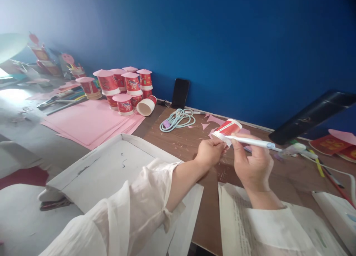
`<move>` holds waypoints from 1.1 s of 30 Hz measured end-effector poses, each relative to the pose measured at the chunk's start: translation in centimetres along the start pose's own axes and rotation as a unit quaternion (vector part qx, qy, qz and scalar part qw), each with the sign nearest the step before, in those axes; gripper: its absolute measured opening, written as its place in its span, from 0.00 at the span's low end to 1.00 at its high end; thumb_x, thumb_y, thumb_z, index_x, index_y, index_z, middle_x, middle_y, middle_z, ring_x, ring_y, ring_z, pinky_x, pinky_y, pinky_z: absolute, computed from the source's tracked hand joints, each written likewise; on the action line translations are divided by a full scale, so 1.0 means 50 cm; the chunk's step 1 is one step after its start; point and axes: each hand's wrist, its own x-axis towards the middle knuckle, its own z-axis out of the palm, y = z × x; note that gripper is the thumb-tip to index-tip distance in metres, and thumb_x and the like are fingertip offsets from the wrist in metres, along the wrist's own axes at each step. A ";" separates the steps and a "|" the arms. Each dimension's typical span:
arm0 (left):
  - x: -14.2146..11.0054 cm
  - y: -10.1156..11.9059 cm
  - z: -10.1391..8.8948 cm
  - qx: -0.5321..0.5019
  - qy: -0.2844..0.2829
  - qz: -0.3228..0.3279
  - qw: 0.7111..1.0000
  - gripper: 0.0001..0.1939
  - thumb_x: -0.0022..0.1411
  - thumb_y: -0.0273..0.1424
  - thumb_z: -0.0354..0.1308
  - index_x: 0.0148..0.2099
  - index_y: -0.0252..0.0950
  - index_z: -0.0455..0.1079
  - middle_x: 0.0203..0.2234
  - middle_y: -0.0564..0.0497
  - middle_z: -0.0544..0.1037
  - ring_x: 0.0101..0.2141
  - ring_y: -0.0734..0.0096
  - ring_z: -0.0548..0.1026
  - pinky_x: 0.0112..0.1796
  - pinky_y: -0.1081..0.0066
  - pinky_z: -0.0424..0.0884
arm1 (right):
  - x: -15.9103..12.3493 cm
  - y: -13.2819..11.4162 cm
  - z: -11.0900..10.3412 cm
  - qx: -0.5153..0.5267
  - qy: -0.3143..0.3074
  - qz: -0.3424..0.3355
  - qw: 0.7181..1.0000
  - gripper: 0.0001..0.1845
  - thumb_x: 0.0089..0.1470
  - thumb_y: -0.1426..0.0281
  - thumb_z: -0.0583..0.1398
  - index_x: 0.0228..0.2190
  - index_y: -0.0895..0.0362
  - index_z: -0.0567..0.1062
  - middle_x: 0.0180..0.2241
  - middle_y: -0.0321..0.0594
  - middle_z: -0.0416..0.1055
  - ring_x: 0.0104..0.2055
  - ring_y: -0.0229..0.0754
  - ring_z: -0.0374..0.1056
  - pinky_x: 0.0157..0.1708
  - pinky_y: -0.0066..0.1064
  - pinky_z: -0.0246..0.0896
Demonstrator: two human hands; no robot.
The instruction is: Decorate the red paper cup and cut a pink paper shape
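Now the red and white paper cup with a strip of small print (228,128) is in front of the person, just past the fingers of the left hand (210,152). The left hand is bunched up small and pinches the cup at its lower, white end. The right hand (254,163) is curled around a thin white pen-like stick (250,140), so it is not free to grab anything else.

The cup leans over. Its long way runs from low on the left, by the left fingers, to higher up on the right. The stick lies almost flat across, and its left end points at the cup's white part. I think the spot where these two meet matters most. They look very close, but I cannot tell if they touch.

From the right hand, the cup is up and to the left. The left hand is nearer, because it has hold of the cup. Behind the cup, pink paper scraps (215,119) lie on the brown worktop (207,219).
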 end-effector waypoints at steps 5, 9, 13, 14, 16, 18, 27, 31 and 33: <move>0.002 -0.010 -0.004 0.042 -0.003 0.004 0.999 0.12 0.56 0.27 0.58 0.21 0.34 0.71 0.18 0.54 0.71 0.22 0.77 0.65 0.29 0.74 0.63 | 0.002 -0.002 0.001 -0.007 -0.009 -0.015 1.000 0.09 0.59 0.66 0.62 0.41 0.53 0.78 0.41 0.42 0.80 0.41 0.46 0.74 0.39 0.35 0.64; 0.008 -0.023 -0.007 0.075 -0.002 0.016 0.997 0.09 0.56 0.28 0.57 0.24 0.34 0.73 0.20 0.54 0.71 0.23 0.77 0.65 0.29 0.73 0.61 | -0.001 0.000 0.003 -0.025 -0.019 -0.011 0.999 0.08 0.59 0.65 0.61 0.40 0.53 0.78 0.41 0.42 0.80 0.40 0.46 0.73 0.39 0.35 0.63; 0.012 -0.029 -0.008 0.096 -0.002 0.029 0.995 0.09 0.56 0.28 0.57 0.24 0.34 0.73 0.19 0.54 0.70 0.23 0.76 0.64 0.29 0.73 0.62 | -0.002 0.001 0.005 -0.037 -0.023 -0.016 0.999 0.09 0.59 0.65 0.61 0.40 0.53 0.78 0.41 0.42 0.79 0.40 0.46 0.72 0.40 0.36 0.62; 0.013 -0.030 -0.009 0.102 -0.002 0.030 0.994 0.09 0.56 0.28 0.56 0.24 0.34 0.73 0.19 0.55 0.70 0.23 0.76 0.64 0.29 0.73 0.62 | -0.002 0.001 0.005 -0.037 -0.023 -0.020 0.999 0.09 0.59 0.65 0.62 0.40 0.53 0.78 0.40 0.42 0.79 0.40 0.46 0.72 0.41 0.36 0.62; 0.013 -0.031 -0.009 0.107 -0.002 0.033 0.994 0.10 0.56 0.29 0.56 0.24 0.35 0.73 0.18 0.55 0.70 0.23 0.76 0.64 0.29 0.73 0.61 | 0.000 0.000 0.004 -0.034 -0.024 -0.025 0.999 0.09 0.59 0.66 0.62 0.41 0.53 0.78 0.40 0.42 0.79 0.41 0.46 0.73 0.42 0.36 0.62; 0.014 -0.031 -0.009 0.105 -0.002 0.034 0.994 0.10 0.56 0.30 0.57 0.23 0.35 0.72 0.19 0.55 0.70 0.23 0.76 0.64 0.29 0.73 0.61 | 0.002 0.000 0.004 -0.034 -0.022 -0.021 0.999 0.09 0.59 0.66 0.61 0.41 0.53 0.78 0.40 0.42 0.79 0.41 0.46 0.73 0.42 0.36 0.62; 0.008 -0.023 -0.009 0.112 0.003 0.032 0.993 0.11 0.57 0.28 0.57 0.22 0.35 0.71 0.18 0.55 0.69 0.22 0.76 0.63 0.28 0.73 0.60 | -0.004 0.005 0.006 -0.042 -0.018 -0.035 0.998 0.10 0.59 0.66 0.61 0.43 0.53 0.78 0.40 0.43 0.79 0.40 0.46 0.72 0.42 0.37 0.63; 0.002 -0.012 -0.005 0.063 0.009 0.008 0.998 0.11 0.56 0.25 0.59 0.22 0.34 0.72 0.18 0.54 0.71 0.22 0.77 0.66 0.31 0.73 0.64 | -0.003 0.002 0.004 -0.033 -0.028 -0.042 0.998 0.10 0.59 0.67 0.61 0.42 0.54 0.78 0.41 0.43 0.79 0.40 0.46 0.73 0.43 0.38 0.64; 0.000 -0.003 -0.002 -0.040 -0.001 -0.031 0.999 0.10 0.57 0.23 0.58 0.24 0.32 0.74 0.20 0.52 0.74 0.24 0.77 0.71 0.36 0.72 0.69 | 0.000 -0.004 0.000 -0.023 -0.012 -0.021 0.999 0.10 0.59 0.67 0.61 0.41 0.55 0.78 0.41 0.43 0.79 0.41 0.47 0.73 0.43 0.38 0.65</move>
